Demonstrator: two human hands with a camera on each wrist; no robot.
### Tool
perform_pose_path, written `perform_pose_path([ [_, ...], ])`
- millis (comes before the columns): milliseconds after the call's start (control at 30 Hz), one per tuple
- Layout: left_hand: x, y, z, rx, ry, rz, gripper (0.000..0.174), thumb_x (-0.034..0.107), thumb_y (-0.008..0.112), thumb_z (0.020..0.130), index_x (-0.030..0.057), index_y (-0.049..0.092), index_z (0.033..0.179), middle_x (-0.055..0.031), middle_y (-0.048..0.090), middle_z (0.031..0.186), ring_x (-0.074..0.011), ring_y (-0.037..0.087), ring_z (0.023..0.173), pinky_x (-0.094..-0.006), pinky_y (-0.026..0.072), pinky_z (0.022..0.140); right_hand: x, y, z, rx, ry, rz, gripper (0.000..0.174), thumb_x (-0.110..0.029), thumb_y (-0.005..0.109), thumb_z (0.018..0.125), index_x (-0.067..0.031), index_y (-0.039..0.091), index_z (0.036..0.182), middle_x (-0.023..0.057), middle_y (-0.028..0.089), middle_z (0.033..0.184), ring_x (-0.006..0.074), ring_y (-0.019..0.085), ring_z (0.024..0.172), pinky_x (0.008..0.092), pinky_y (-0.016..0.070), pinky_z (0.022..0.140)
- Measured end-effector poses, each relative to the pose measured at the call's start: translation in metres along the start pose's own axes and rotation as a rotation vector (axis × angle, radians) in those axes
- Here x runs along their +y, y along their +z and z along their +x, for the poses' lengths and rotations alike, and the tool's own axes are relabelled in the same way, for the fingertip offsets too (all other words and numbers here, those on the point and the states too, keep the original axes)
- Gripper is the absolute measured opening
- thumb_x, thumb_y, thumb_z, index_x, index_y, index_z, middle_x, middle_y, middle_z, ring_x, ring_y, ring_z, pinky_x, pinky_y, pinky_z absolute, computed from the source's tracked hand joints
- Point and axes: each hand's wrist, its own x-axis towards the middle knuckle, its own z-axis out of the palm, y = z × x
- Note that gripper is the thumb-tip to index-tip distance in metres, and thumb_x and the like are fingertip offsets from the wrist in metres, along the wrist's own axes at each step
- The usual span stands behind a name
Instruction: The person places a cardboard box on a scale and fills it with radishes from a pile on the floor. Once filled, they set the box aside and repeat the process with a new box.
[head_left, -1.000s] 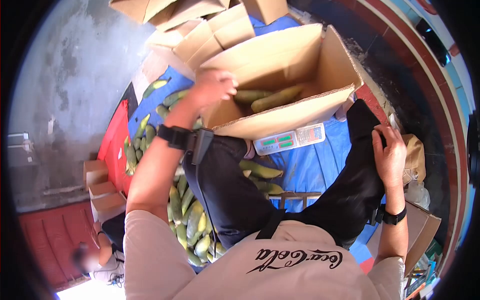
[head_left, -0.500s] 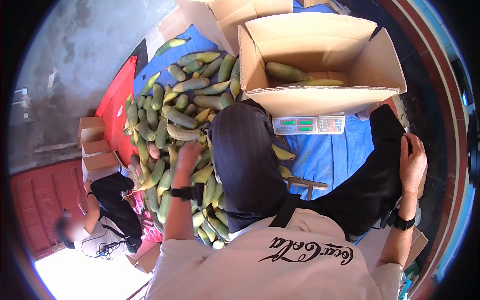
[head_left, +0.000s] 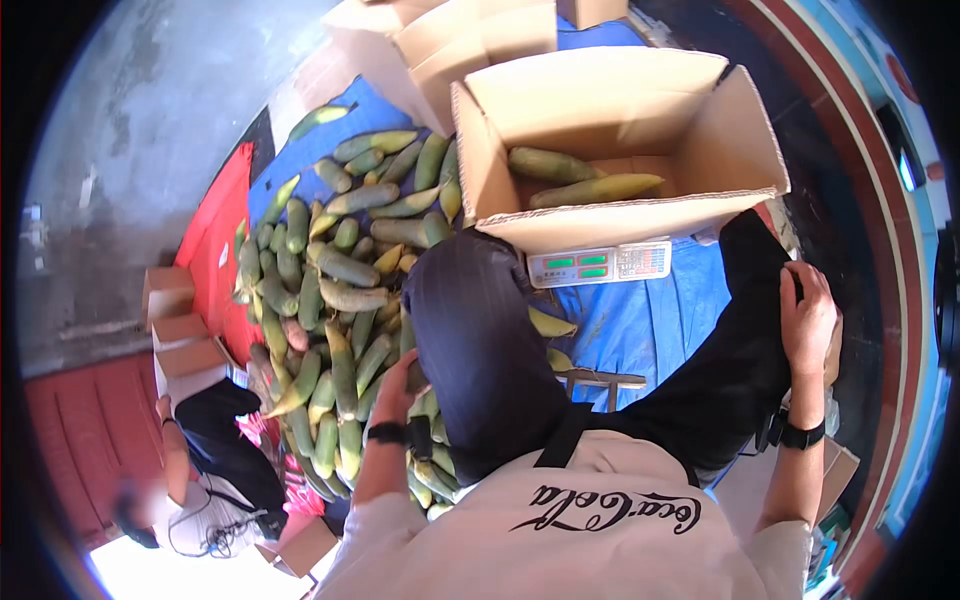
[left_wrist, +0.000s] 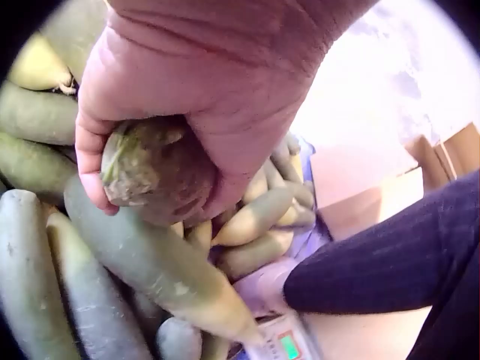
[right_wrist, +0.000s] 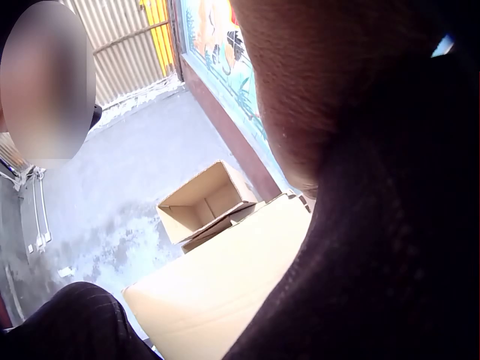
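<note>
My left hand [head_left: 395, 388] is low over a pile of green radishes [head_left: 350, 265], just left of the left knee. In the left wrist view its fingers and thumb curl round the blunt end of a thick green radish [left_wrist: 157, 174]; the rest of that radish is hidden. Another long green radish [left_wrist: 161, 259] with a pale tip lies beneath it. My right hand [head_left: 808, 315] rests on the right knee with loosely bent fingers and holds nothing. Ahead, an open cardboard box [head_left: 630, 215] contains a green radish [head_left: 550, 163] and a yellower one [head_left: 600, 190].
A scale's panel [head_left: 600, 264] with lit green displays juts out before the box. Blue sheeting [head_left: 650, 315] covers the floor. More cardboard boxes [head_left: 480, 40] stand behind. Another person [head_left: 210, 480] sits at the lower left, near small cartons [head_left: 185, 345].
My left hand has come back from the cardboard box's left side to the pile beside the left knee and has taken hold of a green radish. The right hand stays on the knee.
</note>
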Motion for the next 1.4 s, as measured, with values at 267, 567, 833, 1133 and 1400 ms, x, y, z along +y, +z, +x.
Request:
perform_pose_path([
  [267, 0.115, 0.039, -0.154, -0.015, 0.533, 0.158, 0.05, 0.031, 0.067, 0.079, 0.0005, 0.049, 0.114, -0.0121, 0.062, 0.095, -0.0238, 0.063, 0.07, -0.0341, 0.0517, 0.058, 0.004, 0.0, 0.003, 0.01, -0.047, 0.053, 0.01, -0.01, 0.062, 0.08, -0.0015, 0.061, 0.086, 0.0125, 0.063, 0.081, 0.0302, 0.06, 0.081, 0.0371, 0.0475, 0.073],
  [567, 0.258, 0.191, -0.249, -0.277, 0.783, 0.864, 0.068, 0.016, 0.07, 0.067, -0.004, 0.046, 0.128, -0.0112, 0.059, 0.114, -0.0195, 0.056, 0.103, -0.0309, 0.0429, 0.092, 0.018, -0.001, -0.003, 0.063, -0.006, 0.142, 0.012, -0.012, 0.064, 0.079, -0.0027, 0.061, 0.086, 0.0118, 0.063, 0.079, 0.0299, 0.06, 0.077, 0.038, 0.0476, 0.073],
  [833, 0.259, 0.377, -0.18, -0.491, 0.725, 1.714, 0.067, 0.025, 0.072, 0.072, -0.0033, 0.048, 0.127, -0.0126, 0.059, 0.116, -0.019, 0.055, 0.105, -0.0287, 0.0402, 0.092, 0.026, -0.004, -0.006, 0.086, 0.034, 0.202, 0.013, -0.011, 0.066, 0.077, -0.0023, 0.062, 0.085, 0.012, 0.064, 0.079, 0.0296, 0.061, 0.077, 0.0374, 0.048, 0.071],
  [1133, 0.24, 0.44, -0.088, -0.549, 0.63, 1.731, 0.051, 0.012, 0.064, 0.079, 0.0049, 0.051, 0.128, -0.0126, 0.061, 0.113, -0.0193, 0.06, 0.092, -0.0328, 0.0527, 0.069, 0.028, -0.002, -0.003, 0.067, 0.017, 0.235, 0.013, -0.01, 0.067, 0.077, -0.0027, 0.062, 0.086, 0.0116, 0.063, 0.078, 0.0291, 0.061, 0.078, 0.0366, 0.0483, 0.071],
  [1400, 0.275, 0.359, -0.17, -0.565, 0.928, 1.351, 0.044, 0.025, 0.057, 0.089, 0.003, 0.051, 0.126, -0.012, 0.059, 0.118, -0.019, 0.059, 0.1, -0.027, 0.0471, 0.081, 0.021, 0.0, -0.005, 0.042, 0.049, 0.216, 0.012, -0.011, 0.064, 0.081, -0.0027, 0.063, 0.09, 0.0133, 0.064, 0.085, 0.0305, 0.062, 0.084, 0.0359, 0.0484, 0.074],
])
